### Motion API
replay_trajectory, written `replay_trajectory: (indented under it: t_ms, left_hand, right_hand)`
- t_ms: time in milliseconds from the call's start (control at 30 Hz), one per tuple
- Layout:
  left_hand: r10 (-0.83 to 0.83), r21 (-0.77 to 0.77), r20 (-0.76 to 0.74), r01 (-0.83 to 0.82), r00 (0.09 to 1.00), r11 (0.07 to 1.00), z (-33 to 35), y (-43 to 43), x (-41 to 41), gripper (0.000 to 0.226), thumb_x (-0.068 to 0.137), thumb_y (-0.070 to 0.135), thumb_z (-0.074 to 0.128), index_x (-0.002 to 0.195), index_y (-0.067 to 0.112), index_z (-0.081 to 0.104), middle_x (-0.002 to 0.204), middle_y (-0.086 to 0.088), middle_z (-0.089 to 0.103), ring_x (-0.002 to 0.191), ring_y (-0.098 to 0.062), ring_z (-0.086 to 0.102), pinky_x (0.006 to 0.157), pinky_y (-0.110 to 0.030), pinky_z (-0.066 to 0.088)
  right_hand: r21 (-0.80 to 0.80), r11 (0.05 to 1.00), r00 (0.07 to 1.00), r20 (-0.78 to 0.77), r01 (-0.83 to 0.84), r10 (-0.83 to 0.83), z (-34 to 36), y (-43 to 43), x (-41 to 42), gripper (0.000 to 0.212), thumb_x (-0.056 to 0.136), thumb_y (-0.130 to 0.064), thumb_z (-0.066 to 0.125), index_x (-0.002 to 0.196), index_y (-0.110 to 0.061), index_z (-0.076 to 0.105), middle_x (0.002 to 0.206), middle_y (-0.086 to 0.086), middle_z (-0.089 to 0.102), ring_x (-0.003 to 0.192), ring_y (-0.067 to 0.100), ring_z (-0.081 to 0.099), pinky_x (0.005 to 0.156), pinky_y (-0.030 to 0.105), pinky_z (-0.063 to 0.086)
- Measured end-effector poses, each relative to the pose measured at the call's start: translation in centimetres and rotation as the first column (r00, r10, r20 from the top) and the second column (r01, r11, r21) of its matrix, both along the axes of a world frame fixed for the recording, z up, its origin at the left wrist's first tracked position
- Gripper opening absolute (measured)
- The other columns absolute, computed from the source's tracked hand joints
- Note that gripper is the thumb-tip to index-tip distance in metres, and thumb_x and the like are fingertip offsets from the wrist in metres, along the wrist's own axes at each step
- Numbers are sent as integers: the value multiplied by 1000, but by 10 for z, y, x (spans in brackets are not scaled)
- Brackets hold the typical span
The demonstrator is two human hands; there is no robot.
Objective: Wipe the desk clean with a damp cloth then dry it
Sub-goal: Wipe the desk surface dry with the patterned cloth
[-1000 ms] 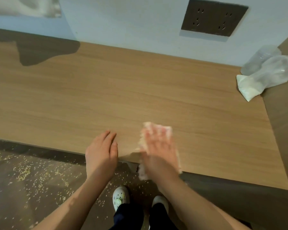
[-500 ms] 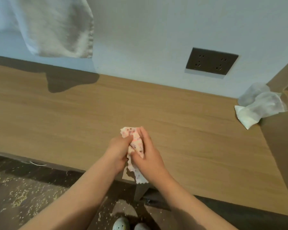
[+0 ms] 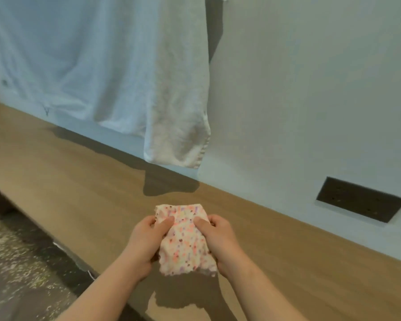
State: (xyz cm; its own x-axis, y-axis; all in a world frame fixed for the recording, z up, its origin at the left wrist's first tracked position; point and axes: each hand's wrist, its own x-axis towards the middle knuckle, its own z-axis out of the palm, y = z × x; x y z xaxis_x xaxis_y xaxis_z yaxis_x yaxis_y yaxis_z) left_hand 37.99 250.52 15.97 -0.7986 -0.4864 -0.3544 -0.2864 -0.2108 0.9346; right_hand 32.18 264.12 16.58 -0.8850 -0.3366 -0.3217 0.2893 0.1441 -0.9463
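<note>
A small white cloth with pink and purple speckles is held up above the wooden desk, near its front edge. My left hand grips the cloth's left side, thumb on top. On the right side my right hand grips it the same way. The cloth's lower edge hangs free and casts a shadow on the desk.
A large white towel hangs on the wall above the desk's back edge. A dark socket panel sits in the wall at the right. The floor at the lower left is strewn with pale crumbs.
The cloth left the desk surface and rose into both hands, which now hold it spread between them. The view swung up and left, so the towel fills the top and the plastic bags are gone.
</note>
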Motion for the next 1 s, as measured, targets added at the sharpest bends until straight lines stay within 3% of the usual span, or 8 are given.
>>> replay_trajectory:
  t_ms: [100,233,467,567,667,733,867,1000]
  left_hand:
    - [11,313,-61,8,998,950,13,-50,8,27,91,11,56,115,-1,55,103,-20,68,94,-31,67,77,-44,55]
    - [171,285,-112,-133,979,949,31,-129,21,36,86,-2,58,121,-1,52,105,-20,67,89,-30,67,61,-38,56]
    - [312,345,-165,-241,936,907,68,-295,53,30,87,-4,56,115,-9,52,104,-23,64,94,-34,61,84,-47,47]
    - [378,335,-172,-306,910,891,78,-377,63,33,86,-3,57,118,-8,52,106,-23,64,95,-35,62,80,-47,48]
    - [389,312,-178,-324,904,893,87,-457,68,35,85,-1,59,119,-5,52,107,-22,65,94,-35,63,73,-46,51]
    - [422,297,-176,-361,889,884,90,-501,69,32,86,-1,59,117,-4,53,105,-22,65,91,-35,64,70,-45,51]
    - [441,297,-167,-382,882,875,89,-585,65,30,87,0,59,116,-5,53,104,-23,65,91,-36,64,70,-45,52]
    - [416,267,-159,-367,895,891,89,-663,50,32,86,0,59,117,-4,52,104,-22,67,91,-35,66,70,-45,53]
  right_hand:
    - [-11,999,998,-50,-36,35,16,-54,-3,15,91,-21,56,90,-6,59,86,8,66,72,15,62,58,26,47]
    - [-31,994,990,-92,-107,104,40,-135,-3,17,91,-24,56,93,-8,60,94,10,66,87,23,65,78,39,53]
    - [-134,963,972,-11,-236,236,72,-315,18,14,91,-26,55,90,-13,59,93,9,67,85,23,66,85,44,53]
    - [-152,951,961,14,-270,275,86,-398,27,14,92,-24,55,93,-10,59,91,10,67,82,23,66,73,36,56]
    - [-162,941,950,50,-296,307,96,-473,37,12,92,-20,52,96,-10,57,90,8,64,75,18,63,55,25,47]
    - [-163,935,940,86,-315,331,95,-521,40,21,90,-20,52,107,-9,56,91,9,65,74,18,63,48,23,44]
    - [-160,927,932,78,-340,355,94,-607,32,25,90,-20,52,112,-8,53,87,7,61,69,17,60,47,23,43]
    - [-167,916,928,14,-364,372,91,-693,6,11,88,-17,53,94,-7,52,73,6,56,58,16,55,47,23,39]
